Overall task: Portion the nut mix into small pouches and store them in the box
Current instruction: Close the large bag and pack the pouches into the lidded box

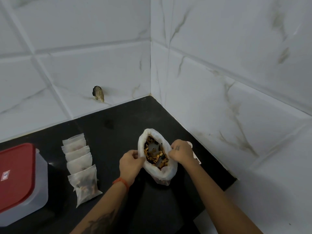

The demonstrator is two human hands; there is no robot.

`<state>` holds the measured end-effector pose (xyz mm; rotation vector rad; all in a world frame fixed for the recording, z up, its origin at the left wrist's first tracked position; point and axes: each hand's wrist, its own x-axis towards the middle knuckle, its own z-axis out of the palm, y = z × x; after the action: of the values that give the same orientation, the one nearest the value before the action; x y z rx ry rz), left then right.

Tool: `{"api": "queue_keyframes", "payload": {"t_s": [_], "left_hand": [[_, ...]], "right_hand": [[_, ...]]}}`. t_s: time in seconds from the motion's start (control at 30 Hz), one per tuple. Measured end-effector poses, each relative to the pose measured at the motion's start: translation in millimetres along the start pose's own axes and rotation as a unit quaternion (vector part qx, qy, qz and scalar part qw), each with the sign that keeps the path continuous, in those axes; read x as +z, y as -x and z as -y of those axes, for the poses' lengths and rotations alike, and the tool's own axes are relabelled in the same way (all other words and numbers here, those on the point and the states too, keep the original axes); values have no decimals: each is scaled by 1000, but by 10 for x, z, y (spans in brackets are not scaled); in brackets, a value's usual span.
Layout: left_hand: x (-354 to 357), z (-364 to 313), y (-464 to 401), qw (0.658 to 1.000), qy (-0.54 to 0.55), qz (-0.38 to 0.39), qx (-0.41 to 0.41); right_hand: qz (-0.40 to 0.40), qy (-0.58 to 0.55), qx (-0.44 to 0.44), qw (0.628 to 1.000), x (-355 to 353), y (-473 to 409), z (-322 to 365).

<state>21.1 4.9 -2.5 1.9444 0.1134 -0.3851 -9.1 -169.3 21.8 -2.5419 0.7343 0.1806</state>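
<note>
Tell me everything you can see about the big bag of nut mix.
The bag of nut mix is thin, translucent white plastic, its mouth open and rolled down. It stands on the black counter near the tiled corner, holding brown and dark pieces. The left hand and right hand grip opposite rims.

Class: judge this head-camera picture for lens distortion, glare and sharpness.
Head view: wide-angle bending curves the white marble-look wall tiles; the black stone counter shows only faint sheen; detail is soft throughout, and the red-lidded plastic box is cut off at the edge.
</note>
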Motion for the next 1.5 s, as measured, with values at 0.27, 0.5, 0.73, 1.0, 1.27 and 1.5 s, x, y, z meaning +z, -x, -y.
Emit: {"api": "queue_keyframes", "payload": {"t_s": [0.27,0.5,0.73,1.0,1.27,1.5], "left_hand": [[-112,-146,-148,998,1,57,-22],[-254,-195,-290,986,127,90,-66],[-273,-178,-450,962,-239,-24,134],[-283,-366,-514,994,-16,100,-26],[-250,-353,-558,872,-387,-131,269],[-433,-707,-563,983,36,164,-77]], "right_hand": [[-16,-175,-1,984,-14,8,68],[-44,-256,26,965,-87,-172,-16],[-41,82,-124,988,-92,-250,104],[136,-226,-13,965,-88,-629,283],[-153,-59,-232,959,43,-560,301],[258,-449,32,855,-234,-713,304]]}}
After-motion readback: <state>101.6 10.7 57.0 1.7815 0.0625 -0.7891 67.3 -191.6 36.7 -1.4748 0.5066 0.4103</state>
